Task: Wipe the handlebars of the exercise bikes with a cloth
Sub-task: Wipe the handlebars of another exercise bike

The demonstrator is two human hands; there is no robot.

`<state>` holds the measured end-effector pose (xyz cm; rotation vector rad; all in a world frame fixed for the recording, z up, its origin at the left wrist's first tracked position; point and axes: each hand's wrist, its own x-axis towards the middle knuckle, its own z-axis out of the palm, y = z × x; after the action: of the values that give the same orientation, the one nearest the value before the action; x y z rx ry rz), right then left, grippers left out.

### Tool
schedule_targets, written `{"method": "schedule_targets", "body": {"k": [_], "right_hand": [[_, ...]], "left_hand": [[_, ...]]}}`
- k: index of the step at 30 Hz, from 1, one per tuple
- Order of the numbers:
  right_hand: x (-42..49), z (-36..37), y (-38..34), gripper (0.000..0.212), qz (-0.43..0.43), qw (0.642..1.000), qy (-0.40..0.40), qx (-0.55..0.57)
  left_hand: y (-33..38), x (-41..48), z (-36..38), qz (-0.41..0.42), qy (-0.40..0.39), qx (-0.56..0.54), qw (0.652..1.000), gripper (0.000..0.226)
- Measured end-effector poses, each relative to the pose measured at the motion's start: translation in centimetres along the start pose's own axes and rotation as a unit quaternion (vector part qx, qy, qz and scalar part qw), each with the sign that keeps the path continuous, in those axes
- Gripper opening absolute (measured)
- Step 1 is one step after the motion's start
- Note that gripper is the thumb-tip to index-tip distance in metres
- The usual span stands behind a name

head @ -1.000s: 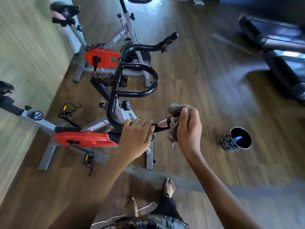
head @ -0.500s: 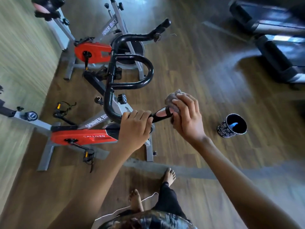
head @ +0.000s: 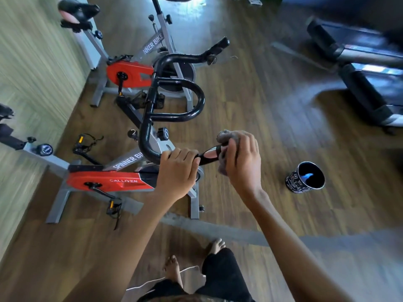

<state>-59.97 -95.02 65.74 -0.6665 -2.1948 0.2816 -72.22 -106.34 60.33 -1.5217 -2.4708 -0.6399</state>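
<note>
**Head view: cloth bunched on the near horn's tip**

The handlebar [head: 150,110] of the near bike [head: 109,182] is a black tube. Its long axis runs from the left hand [head: 177,171] away toward the far bike [head: 128,74]. Both horns point right, and a loop juts right between them. The near horn lies almost level, with its tip aimed right and slightly up at the right hand [head: 242,158].

The cloth [head: 224,136], grey and crumpled, covers that tip. The right hand's fingers [head: 248,140] are curled round the cloth, grasping it against the horn's end. The left hand's fingers [head: 185,153] wrap over the same horn, knuckles up, gripping it just left of a shiny patch. Only that short patch separates the two hands.

Both bikes stand along the left edge of the wooden floor [head: 261,105], beside the wall [head: 32,62], and each has a red cover. A dark patterned cup [head: 305,178] stands upright on the floor right of the right hand, well apart from it, with something blue inside. A blurred treadmill [head: 366,83] fills the floor's far right corner. Bare feet [head: 216,245] show near the bottom edge.
</note>
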Motion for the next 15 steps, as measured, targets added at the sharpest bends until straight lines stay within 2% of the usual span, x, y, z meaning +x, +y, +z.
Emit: {"method": "schedule_targets", "body": {"k": [2,4,7,9,12,15], "right_hand": [[-0.8,0.1,1.9,0.023,-0.105,0.994,-0.003,-0.038],[-0.8,0.5,3.3,0.026,-0.147,0.989,0.000,-0.032],[-0.5,1.2,3.3,0.022,-0.189,0.977,0.061,-0.075],[-1.4,2.6,2.8,0.021,-0.267,0.946,0.087,-0.161],[-2.1,4.2,2.3,0.022,-0.400,0.872,0.060,-0.275],[-1.5,4.0,3.1,0.029,-0.416,0.856,0.091,-0.295]], "left_hand": [[0.1,-0.1,0.0,-0.008,0.006,-0.024,1.000,0.040],[0.3,-0.1,0.2,-0.011,0.036,-0.038,0.999,0.040],[0.5,-0.4,1.3,-0.004,0.102,-0.038,0.994,0.034],[0.4,-0.5,2.2,0.007,0.146,-0.027,0.989,0.033],[-0.1,-0.6,3.2,0.036,0.203,0.006,0.979,0.030],[-0.7,-0.6,4.2,0.074,0.270,0.021,0.960,0.030]]}}
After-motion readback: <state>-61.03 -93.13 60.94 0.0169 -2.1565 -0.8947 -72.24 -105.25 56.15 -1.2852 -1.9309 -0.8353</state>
